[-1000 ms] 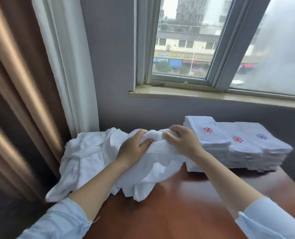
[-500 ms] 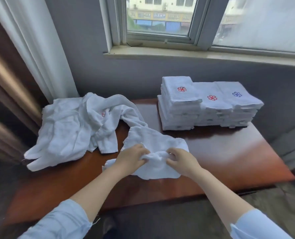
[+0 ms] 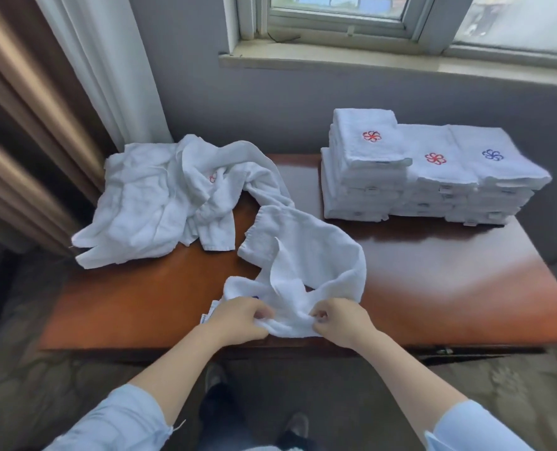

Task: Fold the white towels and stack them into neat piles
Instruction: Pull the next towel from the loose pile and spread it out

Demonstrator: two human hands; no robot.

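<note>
Insp. notes, head view.

L hand (image 3: 241,317): fingers curled, pinching the near edge of a crumpled white towel (image 3: 303,255). R hand (image 3: 340,320): same, fingers bunched on that edge, just beside the L hand. Both hands sit at the near edge of the table (image 3: 449,288), a red-brown wooden top.

The towel lies unfolded on the table, centre-front, with its far end reaching toward the loose heap (image 3: 153,203); I cannot tell whether the two touch. A small label (image 3: 207,315) shows at the towel's edge by the L hand.

The loose heap, several unfolded white towels, sits at the far L corner, partly hanging over the L edge. A red emblem shows among its folds.

Folded piles (image 3: 433,190): three, side by side and touching, at the far R of the table against the wall. Top emblems, L to R: red, red, blue. The L pile stands tallest. Edges are fairly square.

Surroundings: curtain (image 3: 101,60) far L, window sill (image 3: 400,60) above the piles. Pale blue sleeves on both forearms.
</note>
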